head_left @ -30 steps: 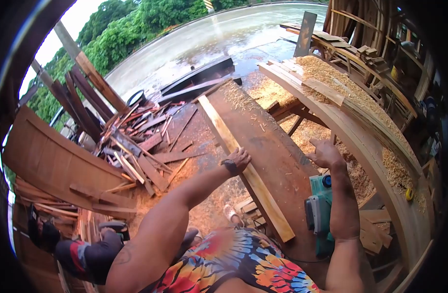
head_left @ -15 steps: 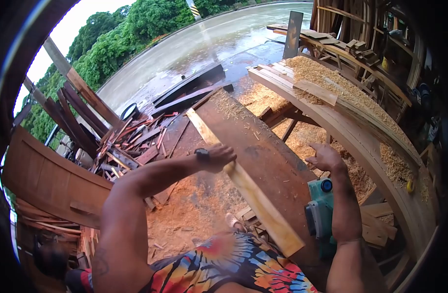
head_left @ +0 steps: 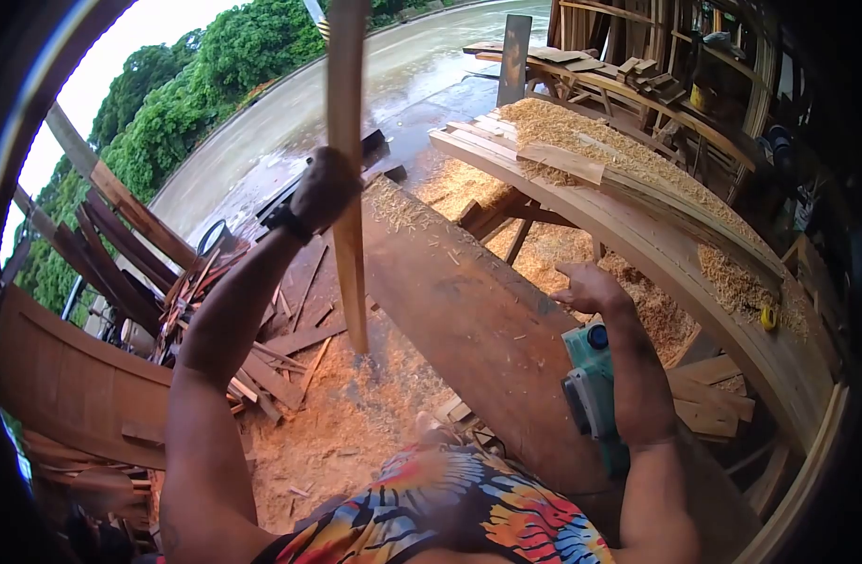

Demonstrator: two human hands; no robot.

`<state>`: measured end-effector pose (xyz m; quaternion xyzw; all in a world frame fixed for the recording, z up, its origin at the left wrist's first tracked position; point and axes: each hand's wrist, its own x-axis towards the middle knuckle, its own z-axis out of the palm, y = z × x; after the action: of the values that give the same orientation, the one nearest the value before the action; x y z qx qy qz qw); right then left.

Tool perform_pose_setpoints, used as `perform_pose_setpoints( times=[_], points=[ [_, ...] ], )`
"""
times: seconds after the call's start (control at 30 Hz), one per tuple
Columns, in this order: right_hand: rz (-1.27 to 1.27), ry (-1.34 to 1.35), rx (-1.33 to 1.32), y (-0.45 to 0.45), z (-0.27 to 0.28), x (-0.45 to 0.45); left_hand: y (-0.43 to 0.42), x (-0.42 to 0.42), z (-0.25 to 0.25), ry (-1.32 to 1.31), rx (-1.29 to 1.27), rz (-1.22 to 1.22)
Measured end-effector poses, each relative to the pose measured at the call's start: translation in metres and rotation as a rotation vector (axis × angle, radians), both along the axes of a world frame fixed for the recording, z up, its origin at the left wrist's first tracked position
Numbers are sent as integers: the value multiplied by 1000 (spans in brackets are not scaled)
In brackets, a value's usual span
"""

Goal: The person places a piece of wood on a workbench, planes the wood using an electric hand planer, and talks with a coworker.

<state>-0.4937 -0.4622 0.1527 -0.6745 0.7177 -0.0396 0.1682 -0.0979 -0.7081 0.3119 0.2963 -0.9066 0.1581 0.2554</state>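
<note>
My left hand (head_left: 326, 191) is wrapped round a long wooden board (head_left: 347, 85), held up nearly vertical to the left of the workbench (head_left: 450, 301). The board's top runs out of view, and its lower end hangs over the sawdust-covered ground. Over the right edge of the workbench is my right hand (head_left: 595, 289), its index finger stretched out and nothing visible in it. Below that hand, beside my forearm, a green electric planer (head_left: 592, 376) rests on the bench.
To the right, a long wooden beam (head_left: 637, 244) carries heaped shavings (head_left: 581, 127) and a yellow tape roll (head_left: 768, 320). Wood scraps (head_left: 271, 371) lie on the ground at left, near a large brown panel (head_left: 74, 367). Beyond is a wet road (head_left: 431, 80).
My left hand has raised the board off the workbench and swung it upright, up and to the left. My right hand stays near the planer; the view has shifted slightly.
</note>
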Motion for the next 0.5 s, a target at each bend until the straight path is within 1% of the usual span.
perform_pose_setpoints(
  times=[0.03, 0.07, 0.1, 0.2, 0.27, 0.33, 0.4, 0.47, 0.5],
  points=[
    [0, 0, 10, 2, 5, 2, -30, 13, -2, -129, -241, 7],
    [0, 1, 19, 3, 8, 3, -50, 21, -6, -136, -185, 146],
    [-8, 0, 24, 4, 11, 3, -30, 17, 8, 338, 162, 115],
    [-21, -4, 34, 5, 10, 6, -40, 17, 11, 699, 400, 376],
    [-18, -4, 32, 4, 2, 4, -63, 25, -6, 801, 447, 471],
    [-32, 4, 77, 4, 3, 8, -79, 32, -35, 879, 449, 579],
    [-60, -9, 127, 3, 9, 9, -85, 38, -78, 883, 490, 641],
    [-99, -47, 184, 3, 12, 10, -75, 38, -127, 897, 585, 742],
    [-104, -52, 175, 5, 15, 11, -76, 44, -162, 926, 652, 702]
  ],
)
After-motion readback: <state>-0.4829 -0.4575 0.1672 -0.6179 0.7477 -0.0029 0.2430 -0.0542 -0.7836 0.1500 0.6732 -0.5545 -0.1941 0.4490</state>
